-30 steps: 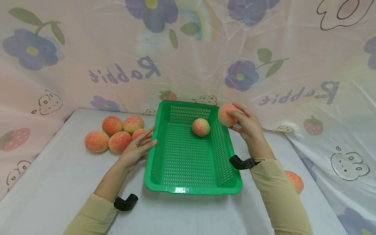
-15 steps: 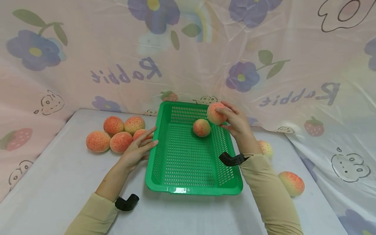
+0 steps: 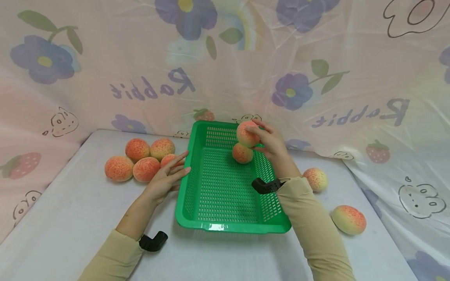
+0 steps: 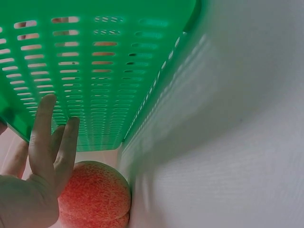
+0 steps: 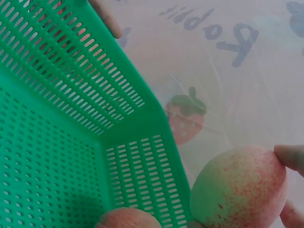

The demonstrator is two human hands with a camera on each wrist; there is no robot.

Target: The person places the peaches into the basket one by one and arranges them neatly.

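A green slotted plastic basket (image 3: 228, 187) stands on the table, one peach (image 3: 242, 153) resting inside near its far right corner. My right hand (image 3: 272, 142) grips a second peach (image 3: 247, 133) between thumb and fingers, held over the far right part of the basket. In the right wrist view that held peach (image 5: 240, 190) shows beyond the basket's rim. My left hand (image 3: 165, 177) touches the basket's left side, and the left wrist view has its straight fingers (image 4: 42, 137) against the slotted outer wall. A red peach (image 4: 95, 194) lies just beyond those fingers.
Several peaches (image 3: 118, 168) cluster on the table left of the basket, one partly hidden behind my left hand. To the right lie two more, a yellowish peach (image 3: 315, 180) and a nearer one (image 3: 349, 219). A printed cloth (image 3: 225, 78) hangs behind the table.
My right hand has carried its peach leftward, from above the basket's right rim to over the inside. My left hand stays at the basket's left side.
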